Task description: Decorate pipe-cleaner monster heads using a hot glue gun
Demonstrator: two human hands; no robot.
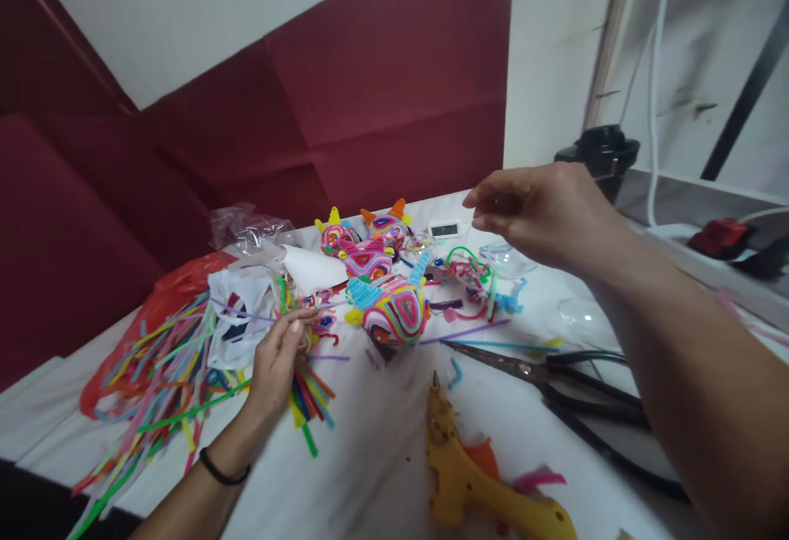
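Purple pipe-cleaner strand (pixel 246 312) is being pinched by the left hand (pixel 275 359) fingers beside the loose multicoloured pipe-cleaner heap (pixel 160 359), left of the striped pipe-cleaner figure (pixel 394 310). Right hand (pixel 542 211) is hovering above it, fingertips closed, apparently empty.

On the white table (pixel 382 474), a loose heap of multicoloured pipe cleaners (pixel 160 367) lies at the left, partly over a red plastic bag (pixel 166 289). Just right of that heap the left hand (pixel 277 359) rests on the pipe cleaners. Behind it lies a crumpled clear plastic bag (pixel 246 232). In the middle sits a cluster of round pipe-cleaner figures with pointed horns (pixel 382 277). The right hand (pixel 542 211) hovers above and to the right of the cluster, over a clear plastic half-sphere (pixel 509 259). Before the cluster lies a yellow glue gun (pixel 486 482), and to its right black-handled scissors (pixel 555 384). A small white digital display (pixel 445 230) stands behind the cluster.
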